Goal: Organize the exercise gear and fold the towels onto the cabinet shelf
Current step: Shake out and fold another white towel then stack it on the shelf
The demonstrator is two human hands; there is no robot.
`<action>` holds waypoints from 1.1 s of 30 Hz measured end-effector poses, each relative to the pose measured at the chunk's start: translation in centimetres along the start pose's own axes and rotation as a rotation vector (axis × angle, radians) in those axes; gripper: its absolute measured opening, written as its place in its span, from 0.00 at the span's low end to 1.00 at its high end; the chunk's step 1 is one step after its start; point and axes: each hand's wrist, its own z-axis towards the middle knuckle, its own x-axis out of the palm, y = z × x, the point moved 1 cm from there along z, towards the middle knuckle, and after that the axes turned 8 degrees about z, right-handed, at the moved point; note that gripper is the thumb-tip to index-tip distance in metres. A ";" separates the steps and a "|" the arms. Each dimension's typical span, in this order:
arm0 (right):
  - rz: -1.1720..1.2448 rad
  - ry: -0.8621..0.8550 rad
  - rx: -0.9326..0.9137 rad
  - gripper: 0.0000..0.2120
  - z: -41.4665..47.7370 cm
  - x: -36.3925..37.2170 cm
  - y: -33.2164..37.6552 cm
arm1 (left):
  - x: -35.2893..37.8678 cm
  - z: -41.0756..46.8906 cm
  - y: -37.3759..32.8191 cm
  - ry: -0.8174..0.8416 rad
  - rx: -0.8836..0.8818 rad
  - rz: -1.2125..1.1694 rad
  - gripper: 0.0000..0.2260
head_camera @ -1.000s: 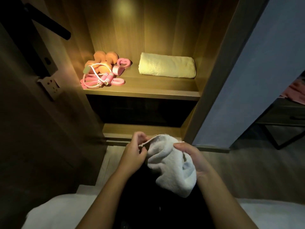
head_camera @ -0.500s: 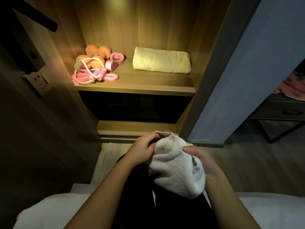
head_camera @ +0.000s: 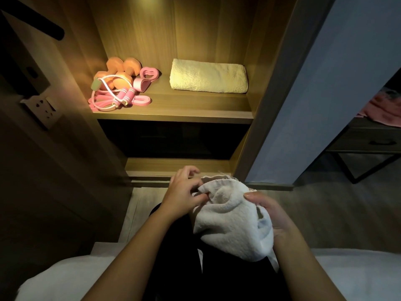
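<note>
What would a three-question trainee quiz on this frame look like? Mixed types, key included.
1. True or false: the yellow towel on the lit shelf is already folded.
2. What lies left of that towel on the same shelf?
A) orange dumbbells and a pink jump rope
B) a pair of shoes
C) a stack of books
3. Short answer: which hand pinches the hemmed edge of the white towel?

Key
1. True.
2. A.
3. The left hand; the right hand holds the bunched rest.
</note>
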 end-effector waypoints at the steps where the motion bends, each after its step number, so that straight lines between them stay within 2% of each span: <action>1: -0.002 -0.001 -0.001 0.25 0.1 0.0 -0.1 | -0.1 0.2 0.2 0.045 0.044 0.057 0.10; 3: 0.011 -0.004 -0.005 0.31 0.2 -0.1 -0.1 | -0.1 0.8 0.4 0.181 0.124 0.153 0.06; 5: 0.025 0.010 -0.022 0.29 0.2 0.3 0.1 | 0.0 1.7 0.6 0.292 0.142 0.243 0.09; 7: 0.007 -0.025 -0.024 0.24 -0.2 0.2 0.1 | -0.1 2.6 0.8 0.335 0.165 0.318 0.11; 8: -0.021 -0.099 -0.031 0.26 -0.2 -0.1 0.3 | -0.3 2.8 0.9 0.317 0.169 0.304 0.10; 11: -0.065 -0.322 -0.124 0.30 -0.2 -0.5 1.0 | -1.4 2.8 1.7 0.115 0.002 0.112 0.05; 13: -0.112 -0.452 -0.298 0.30 0.1 -0.7 2.2 | -2.4 2.5 2.2 -0.053 -0.102 0.016 0.05; 14: -0.177 -0.495 -0.385 0.26 0.2 -0.7 2.9 | -3.2 2.5 2.0 -0.121 -0.115 -0.026 0.05; 16: -0.413 -0.549 -0.499 0.11 0.4 -0.2 3.9 | -5.3 2.5 0.8 -0.251 -0.080 -0.119 0.10; 17: -0.553 -0.563 -0.530 0.08 0.5 0.0 4.3 | -6.8 2.7 -0.2 -0.295 -0.058 -0.163 0.11; 20: -0.859 -0.559 -0.582 0.11 0.6 1.2 5.9 | -11.7 3.2 -3.4 -0.315 -0.020 -0.238 0.12; 22: -0.949 -0.508 -0.572 0.12 0.4 2.3 6.8 | -14.7 3.4 -5.7 -0.209 0.022 -0.252 0.15; 25: -1.008 -0.402 -0.477 0.11 -0.2 3.5 7.6 | -17.8 2.7 -8.8 0.085 0.051 -0.304 0.17; 28: -1.081 -0.332 -0.279 0.03 -0.3 3.6 7.5 | -17.7 2.4 -9.3 0.326 -0.072 -0.384 0.19; 30: -1.122 -0.353 -0.137 0.02 0.5 2.5 6.6 | -15.7 2.2 -8.5 0.384 -0.176 -0.343 0.15; 33: -1.168 -0.426 -0.020 0.05 2.1 0.0 4.4 | -10.3 1.1 -5.9 0.480 -0.347 -0.299 0.06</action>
